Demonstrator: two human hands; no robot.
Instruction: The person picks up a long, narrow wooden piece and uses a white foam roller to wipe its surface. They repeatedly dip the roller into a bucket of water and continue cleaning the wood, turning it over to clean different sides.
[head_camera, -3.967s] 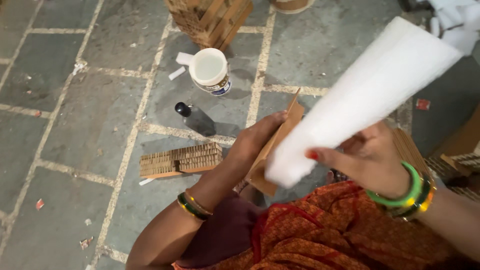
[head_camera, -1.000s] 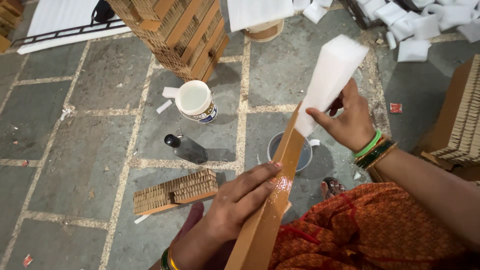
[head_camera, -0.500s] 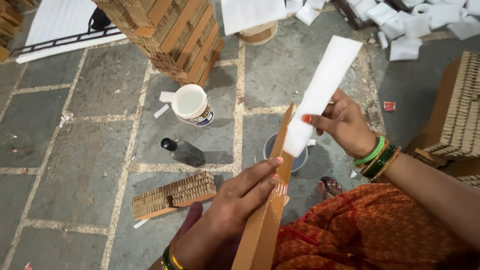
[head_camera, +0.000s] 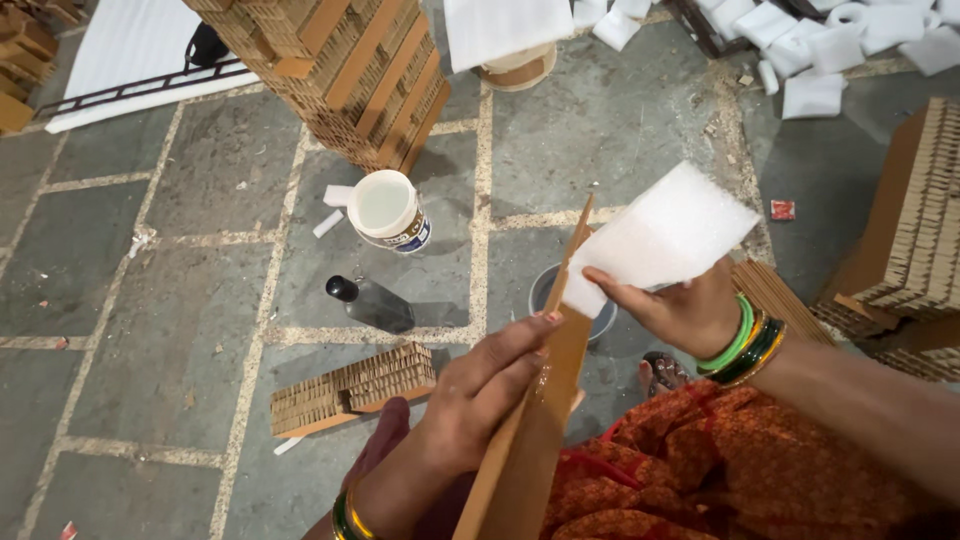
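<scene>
My left hand (head_camera: 480, 395) holds a brown cardboard panel (head_camera: 535, 420) on edge, fingers pressed flat against its left face. My right hand (head_camera: 680, 310), with green and gold bangles at the wrist, pinches a white foam sheet (head_camera: 665, 235) and lays it against the panel's right face near the top. The foam slants up and to the right. Behind the panel, a small grey bowl (head_camera: 600, 320) on the stone floor is partly hidden.
A white tub (head_camera: 388, 212) and a dark bottle (head_camera: 372, 302) lie on the floor to the left. A honeycomb cardboard strip (head_camera: 350, 390) lies nearer me. Stacked cardboard blocks (head_camera: 340, 70) stand behind; more (head_camera: 915, 230) at right. White foam pieces (head_camera: 810, 40) litter the far right.
The foam sheet has swung down from nearly upright to a flatter slant against the panel. My right hand has dropped lower and closer to the panel's edge. The view has tilted slightly.
</scene>
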